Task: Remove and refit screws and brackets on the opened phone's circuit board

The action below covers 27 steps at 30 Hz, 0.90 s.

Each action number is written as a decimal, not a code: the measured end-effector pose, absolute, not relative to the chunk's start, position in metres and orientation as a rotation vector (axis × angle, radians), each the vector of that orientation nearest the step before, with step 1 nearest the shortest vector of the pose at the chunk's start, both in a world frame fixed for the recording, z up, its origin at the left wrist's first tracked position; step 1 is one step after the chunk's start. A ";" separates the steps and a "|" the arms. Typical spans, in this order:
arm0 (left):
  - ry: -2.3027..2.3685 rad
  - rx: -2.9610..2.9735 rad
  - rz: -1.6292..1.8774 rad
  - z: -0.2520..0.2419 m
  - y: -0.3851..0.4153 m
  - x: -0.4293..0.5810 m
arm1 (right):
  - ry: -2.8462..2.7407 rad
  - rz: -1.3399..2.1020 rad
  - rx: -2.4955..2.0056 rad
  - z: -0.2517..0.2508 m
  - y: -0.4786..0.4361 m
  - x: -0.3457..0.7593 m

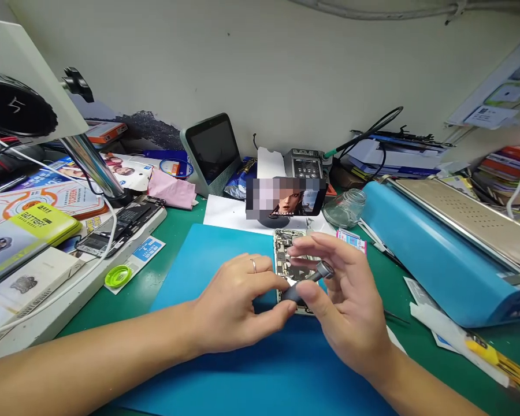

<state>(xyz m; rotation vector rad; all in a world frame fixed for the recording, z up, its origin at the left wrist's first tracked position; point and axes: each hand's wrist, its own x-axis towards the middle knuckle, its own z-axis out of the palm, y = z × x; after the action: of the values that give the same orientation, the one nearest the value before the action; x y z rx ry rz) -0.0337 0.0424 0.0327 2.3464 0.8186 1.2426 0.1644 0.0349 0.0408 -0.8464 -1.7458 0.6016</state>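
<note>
A dark grey tool, apparently a precision screwdriver [316, 276], lies slantwise between my hands with its round metal-rimmed end toward the upper right. My left hand [242, 303], with a ring on one finger, pinches its lower end between thumb and forefinger. My right hand [351, 300] has its thumb across the tool's middle, and its other fingers curve loosely above and behind. Just under both hands is an opened phone [281, 248] with bare circuit boards, lying on a blue mat [208, 248]. The hands hide much of its middle and lower part.
Behind the phone stands a propped phone [314, 196] playing video, beside a glass jar [346, 208]. A blue machine [424, 254] and a yellow utility knife [485, 349] are at right. At left are a stand post [97, 164], battery boxes [47, 225] and a green lid [118, 276].
</note>
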 end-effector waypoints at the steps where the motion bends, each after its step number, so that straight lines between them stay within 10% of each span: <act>1: 0.832 2.343 1.250 0.033 0.043 -0.034 | -1.788 0.571 -0.846 0.039 0.035 0.169; 27: 1.023 2.180 1.224 0.038 0.043 -0.034 | -1.662 0.827 -0.896 0.046 0.040 0.169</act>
<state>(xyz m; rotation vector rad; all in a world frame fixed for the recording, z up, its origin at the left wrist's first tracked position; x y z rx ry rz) -0.0337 0.0434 0.0377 2.1800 1.0234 1.2240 0.1693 0.0396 0.0455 -0.8962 -1.6625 0.8274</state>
